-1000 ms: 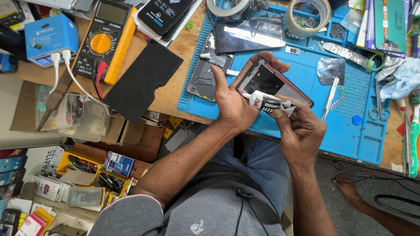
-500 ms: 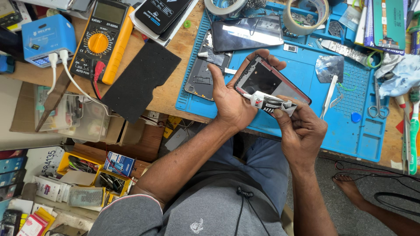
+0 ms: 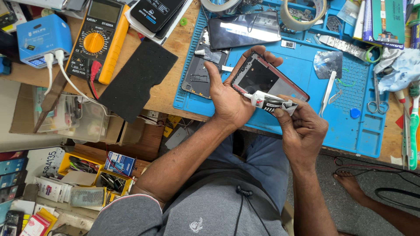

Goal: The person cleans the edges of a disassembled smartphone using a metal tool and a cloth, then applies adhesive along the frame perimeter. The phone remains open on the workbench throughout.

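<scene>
Cluttered with repair gear, the wooden bench carries a yellow multimeter [image 3: 97,40] and a black foam pad [image 3: 141,78] at the left, then a blue work mat [image 3: 306,105] with tweezers [image 3: 327,94] and scissors [image 3: 377,94] further right. Over the mat's near edge, the left hand [image 3: 229,98] curls shut around a phone frame [image 3: 267,81], tilted toward the body. The right hand [image 3: 302,129] pinches a crumpled glue tube [image 3: 269,102], nozzle at the frame's lower rim; squeezing too hard could likely flood adhesive inward, and a loosened grip could drop the frame off the bench.

Two tape rolls [image 3: 301,15], one multimeter [image 3: 97,37], one scissors [image 3: 376,94], one tweezers [image 3: 327,92].
</scene>
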